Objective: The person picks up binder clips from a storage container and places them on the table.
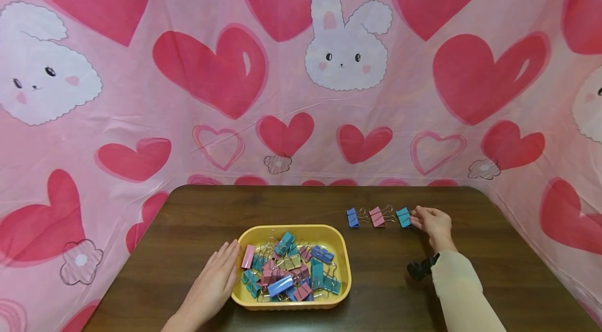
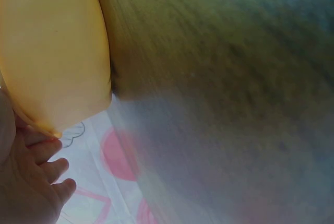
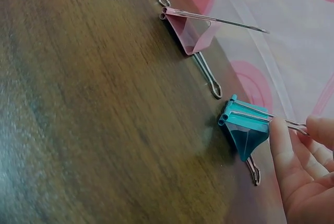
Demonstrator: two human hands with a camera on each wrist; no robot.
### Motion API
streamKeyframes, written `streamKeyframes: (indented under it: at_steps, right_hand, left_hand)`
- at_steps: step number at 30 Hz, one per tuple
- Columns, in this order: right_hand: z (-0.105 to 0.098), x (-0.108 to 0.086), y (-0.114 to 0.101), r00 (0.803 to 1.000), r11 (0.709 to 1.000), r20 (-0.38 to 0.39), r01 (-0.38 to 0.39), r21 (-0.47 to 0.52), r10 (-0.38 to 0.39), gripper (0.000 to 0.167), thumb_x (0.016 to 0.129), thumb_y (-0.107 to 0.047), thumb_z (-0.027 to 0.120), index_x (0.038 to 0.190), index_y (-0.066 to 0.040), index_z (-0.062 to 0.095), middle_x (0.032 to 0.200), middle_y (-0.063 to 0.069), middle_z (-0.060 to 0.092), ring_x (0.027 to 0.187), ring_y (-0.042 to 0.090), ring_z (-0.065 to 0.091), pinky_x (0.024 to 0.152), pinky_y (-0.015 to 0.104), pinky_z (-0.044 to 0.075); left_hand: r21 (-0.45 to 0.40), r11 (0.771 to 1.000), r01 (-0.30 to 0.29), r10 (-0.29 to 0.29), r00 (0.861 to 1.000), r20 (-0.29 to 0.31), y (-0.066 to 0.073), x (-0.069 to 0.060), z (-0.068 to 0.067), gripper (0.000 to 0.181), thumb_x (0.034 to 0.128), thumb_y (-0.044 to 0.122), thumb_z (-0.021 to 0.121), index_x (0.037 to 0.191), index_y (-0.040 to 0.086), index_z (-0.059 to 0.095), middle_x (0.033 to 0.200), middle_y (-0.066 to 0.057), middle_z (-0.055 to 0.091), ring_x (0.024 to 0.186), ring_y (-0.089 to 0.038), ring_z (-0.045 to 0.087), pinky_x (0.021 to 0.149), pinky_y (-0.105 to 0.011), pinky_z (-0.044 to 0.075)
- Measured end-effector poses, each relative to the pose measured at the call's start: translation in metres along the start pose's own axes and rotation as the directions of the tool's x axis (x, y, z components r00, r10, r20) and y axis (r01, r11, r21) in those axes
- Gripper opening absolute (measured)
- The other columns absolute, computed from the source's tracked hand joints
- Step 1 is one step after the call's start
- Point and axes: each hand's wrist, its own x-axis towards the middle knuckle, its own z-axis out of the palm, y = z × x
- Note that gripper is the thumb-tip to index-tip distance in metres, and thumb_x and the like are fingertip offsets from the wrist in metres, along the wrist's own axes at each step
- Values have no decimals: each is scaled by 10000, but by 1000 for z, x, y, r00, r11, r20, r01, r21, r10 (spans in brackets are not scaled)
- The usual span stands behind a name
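My right hand (image 1: 435, 225) pinches a wire handle of a teal binder clip (image 3: 250, 130) between thumb and finger, at the right end of a short row. To its left on the table lie a pink binder clip (image 1: 377, 217) and a blue binder clip (image 1: 352, 218), their wire handles pointing right. With straight fingers, my left hand (image 1: 213, 281) rests against the left side of a yellow tray (image 1: 348, 269). Inside the tray is a heap of teal, pink, blue and gold binder clips (image 1: 280, 286). The left wrist view shows the tray's outer wall (image 2: 57, 51) beside the fingers.
The dark wooden table (image 1: 282, 201) carries everything. A pink cloth (image 1: 291, 96) printed with hearts and rabbits hangs behind it and along both sides. A black strap (image 1: 422, 267) circles the right wrist.
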Motion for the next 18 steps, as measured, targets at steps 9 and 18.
streamKeyframes:
  at_steps: [9, 18]
  right_hand:
    - [-4, -9, -8, 997, 999, -81, -15, 40, 18, 484, 919, -148, 554, 1284, 124, 388, 741, -41, 622, 633, 105, 655, 658, 280, 541]
    - [-2, -3, -15, 982, 976, -104, 173, 133, -160, 410, 865, -167, 647, 1199, 38, 528, 800, -20, 646, 653, 149, 667, 603, 283, 549]
  left_hand:
    - [0, 1000, 7, -7, 1000, 3, 0, 0, 1, 450, 879, 102, 563, 1293, -57, 489, 1357, -170, 443, 1257, -329, 381, 1001, -504, 310]
    - [-5, 1000, 23, -23, 1000, 21, 0, 0, 0, 454, 883, 106, 558, 1300, -53, 482, 1368, -162, 433, 1265, -328, 371, 1009, -502, 299]
